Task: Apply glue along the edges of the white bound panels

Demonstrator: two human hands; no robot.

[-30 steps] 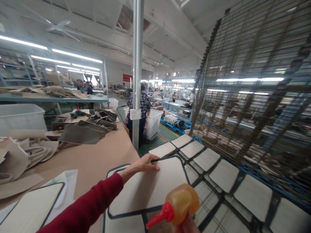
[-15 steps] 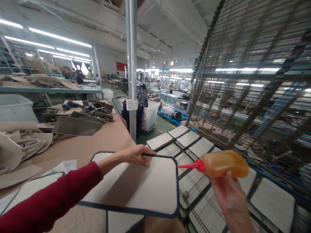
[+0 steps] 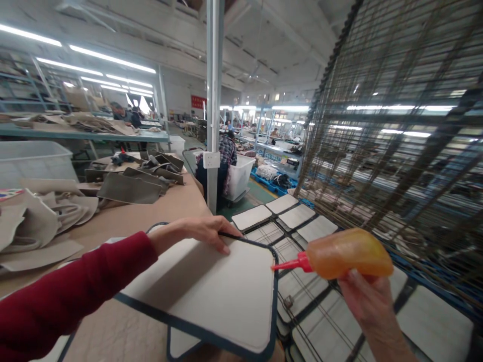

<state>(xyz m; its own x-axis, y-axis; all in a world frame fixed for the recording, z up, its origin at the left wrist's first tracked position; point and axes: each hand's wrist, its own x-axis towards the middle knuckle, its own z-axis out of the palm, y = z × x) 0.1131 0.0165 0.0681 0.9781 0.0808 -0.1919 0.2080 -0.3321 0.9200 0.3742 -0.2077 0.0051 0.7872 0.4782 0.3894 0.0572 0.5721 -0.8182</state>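
Note:
My left hand (image 3: 206, 231), in a red sleeve, grips the far edge of a white panel with dark blue trim (image 3: 222, 291) that lies half over the brown table's edge. My right hand (image 3: 364, 296) is closed around an amber squeeze bottle (image 3: 349, 254) with a red nozzle. The nozzle tip points left and sits right at the panel's right trim edge. Another trimmed panel shows partly beneath the first one.
A wire rack shelf (image 3: 302, 296) at lower right carries several white panels (image 3: 296, 216). A tall wire rack (image 3: 400, 125) stands to the right. Leather pieces (image 3: 128, 188) lie piled on the brown table (image 3: 166, 206). A steel post (image 3: 213, 100) rises ahead; a person in plaid (image 3: 226, 151) stands beyond.
My right hand lifted the bottle from the lower frame edge and turned its nozzle to the panel's right edge. My left hand kept hold of the panel, which shifted toward me.

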